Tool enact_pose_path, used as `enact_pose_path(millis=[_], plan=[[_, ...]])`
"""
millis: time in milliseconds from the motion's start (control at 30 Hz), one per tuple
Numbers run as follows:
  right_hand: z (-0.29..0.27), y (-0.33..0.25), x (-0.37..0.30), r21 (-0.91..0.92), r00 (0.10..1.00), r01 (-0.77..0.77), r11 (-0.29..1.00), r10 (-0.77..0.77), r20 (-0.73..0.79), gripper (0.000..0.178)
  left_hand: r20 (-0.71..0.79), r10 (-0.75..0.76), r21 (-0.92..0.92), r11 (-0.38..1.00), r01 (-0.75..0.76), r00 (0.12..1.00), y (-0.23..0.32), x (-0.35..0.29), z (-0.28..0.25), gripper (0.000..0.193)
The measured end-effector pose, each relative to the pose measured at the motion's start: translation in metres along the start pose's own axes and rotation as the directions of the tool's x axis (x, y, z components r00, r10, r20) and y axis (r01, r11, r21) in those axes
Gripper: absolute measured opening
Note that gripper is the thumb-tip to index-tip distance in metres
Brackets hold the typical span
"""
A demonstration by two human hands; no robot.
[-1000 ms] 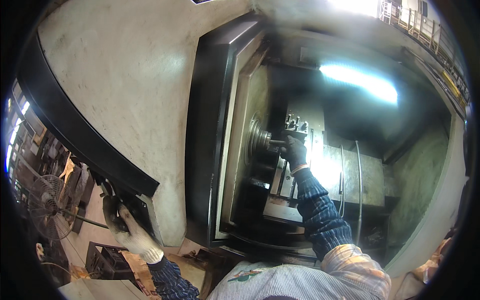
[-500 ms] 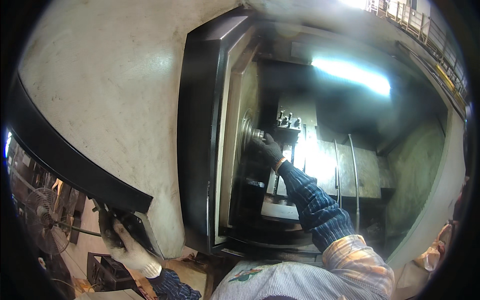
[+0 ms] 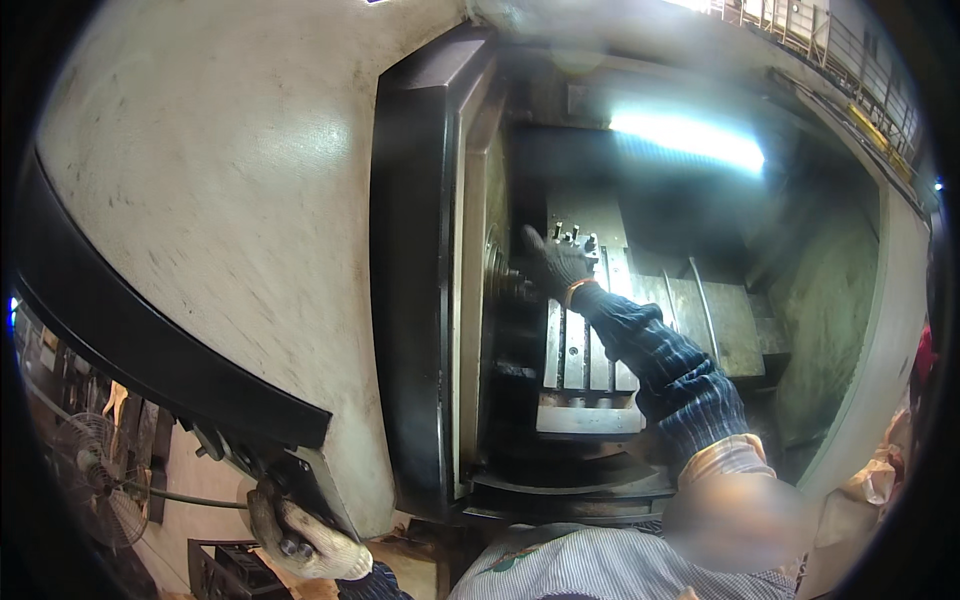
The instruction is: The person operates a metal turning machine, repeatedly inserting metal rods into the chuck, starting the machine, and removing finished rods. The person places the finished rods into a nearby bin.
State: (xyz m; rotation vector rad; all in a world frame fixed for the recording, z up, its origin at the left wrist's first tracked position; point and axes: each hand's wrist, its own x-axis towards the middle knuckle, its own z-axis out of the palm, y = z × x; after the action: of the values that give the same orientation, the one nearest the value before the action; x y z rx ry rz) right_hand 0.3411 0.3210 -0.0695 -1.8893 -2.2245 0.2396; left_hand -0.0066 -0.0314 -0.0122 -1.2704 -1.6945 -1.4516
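Observation:
My right hand (image 3: pixel 562 262), in a dark grey knit glove, is inside a lathe's work space. Its fingers are apart and I see nothing in them. It is between the spindle nose (image 3: pixel 496 268) on the left and the tool post (image 3: pixel 585 242) with its upright bolts, partly covering the post. A short dark round piece (image 3: pixel 518 284) sticks out of the spindle. My left hand (image 3: pixel 305 538), in a soiled white glove, is curled beneath the black control panel (image 3: pixel 300 485). Two small dark round metal pieces (image 3: pixel 296 548) show against its palm; their full shape is hidden.
The open black-edged door (image 3: pixel 415 290) stands left of the work space. A slotted slide (image 3: pixel 590 385) lies below my right hand, with metal rods (image 3: pixel 703 310) to its right. A bright lamp (image 3: pixel 690 140) shines above. At lower left are a fan (image 3: pixel 95 480) and a black crate (image 3: pixel 235 570).
My right hand has moved right and up, away from the spindle, and its fingers have spread. My left hand has shifted lower on the panel's underside, its palm side now showing round pieces.

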Motion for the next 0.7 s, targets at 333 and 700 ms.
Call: enact_pose_path(millis=[333,700], plan=[[-0.002,0.043,0.031,-0.356,0.997,-0.081,0.931,0.076,-0.029,0.048,0.014,-0.164,-0.146,0.976,0.164,0.986,-0.002,0.004,0.015,0.041],[0.006,0.069,-0.118,-0.195,0.879,0.177,0.965,-0.244,-0.409,0.032,0.097,-0.073,-0.271,0.958,0.097,0.993,0.042,0.035,0.018,0.032]])
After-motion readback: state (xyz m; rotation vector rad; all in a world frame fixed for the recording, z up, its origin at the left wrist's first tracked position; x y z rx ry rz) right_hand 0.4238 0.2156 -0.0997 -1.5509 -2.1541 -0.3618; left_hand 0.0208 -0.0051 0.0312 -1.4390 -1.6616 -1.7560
